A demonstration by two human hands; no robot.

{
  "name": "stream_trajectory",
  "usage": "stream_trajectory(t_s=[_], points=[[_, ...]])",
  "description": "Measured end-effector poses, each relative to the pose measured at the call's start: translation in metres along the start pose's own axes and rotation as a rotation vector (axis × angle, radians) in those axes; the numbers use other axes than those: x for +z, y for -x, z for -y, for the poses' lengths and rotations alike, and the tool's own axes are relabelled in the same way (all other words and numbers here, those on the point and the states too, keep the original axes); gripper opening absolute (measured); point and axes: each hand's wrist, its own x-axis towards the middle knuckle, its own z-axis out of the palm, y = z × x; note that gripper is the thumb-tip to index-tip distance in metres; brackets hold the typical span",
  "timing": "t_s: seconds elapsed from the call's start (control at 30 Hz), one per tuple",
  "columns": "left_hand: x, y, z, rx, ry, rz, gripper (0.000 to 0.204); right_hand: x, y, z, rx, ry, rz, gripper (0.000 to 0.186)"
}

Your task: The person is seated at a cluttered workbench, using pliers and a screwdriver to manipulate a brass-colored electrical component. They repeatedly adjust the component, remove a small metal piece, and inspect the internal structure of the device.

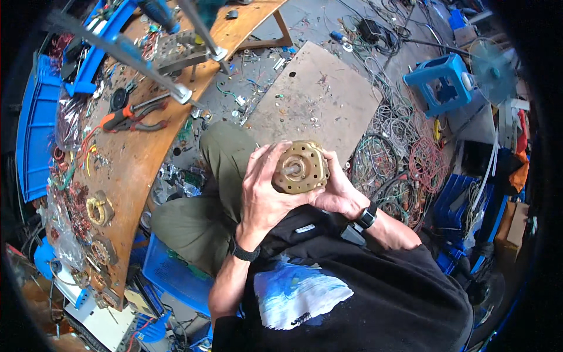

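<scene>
A round, gold-coloured metal motor [302, 166] is held up in front of my chest. Its face has a ring of small holes and a short shaft stub at the centre. My left hand [258, 190] wraps round its left side, with the thumb reaching along the lower edge. From the right, my right hand [342, 190] grips the motor's other side and underside; part of its fingers is hidden behind the metal. Red-handled pliers [143, 120] and a screwdriver [120, 117] with an orange-red handle lie on the wooden bench [143, 161] to my left.
Metal rods with blue sleeves cross the bench's far end. Another ring-shaped motor part [99, 210] and scraps lie along the bench. A flat board [316, 97] covers floor ahead. Tangled wires [404, 141], a blue stool [440, 85] and a fan [494, 71] stand right.
</scene>
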Motion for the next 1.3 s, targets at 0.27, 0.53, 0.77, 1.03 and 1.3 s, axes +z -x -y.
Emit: stream_trajectory(t_s=[0.27,0.53,0.77,1.03,1.3], points=[[0.018,0.006,0.023,0.030,0.114,0.092,0.070,-0.004,-0.001,-0.003,-0.029,-0.038,0.089,0.061],[0.013,0.013,0.012,-0.121,0.103,-0.052,0.033,0.006,-0.006,0.016,-0.104,0.101,0.107,0.053],[0.018,0.009,0.006,-0.224,0.078,-0.071,0.025,0.002,-0.008,0.022,-0.109,0.122,0.073,0.055],[0.020,0.008,0.010,-0.278,0.049,-0.067,0.022,-0.003,-0.012,0.023,-0.132,0.099,0.029,0.055],[0.016,0.002,-0.007,-0.163,-0.198,0.011,0.031,-0.008,-0.014,0.021,-0.115,0.096,0.073,0.056]])
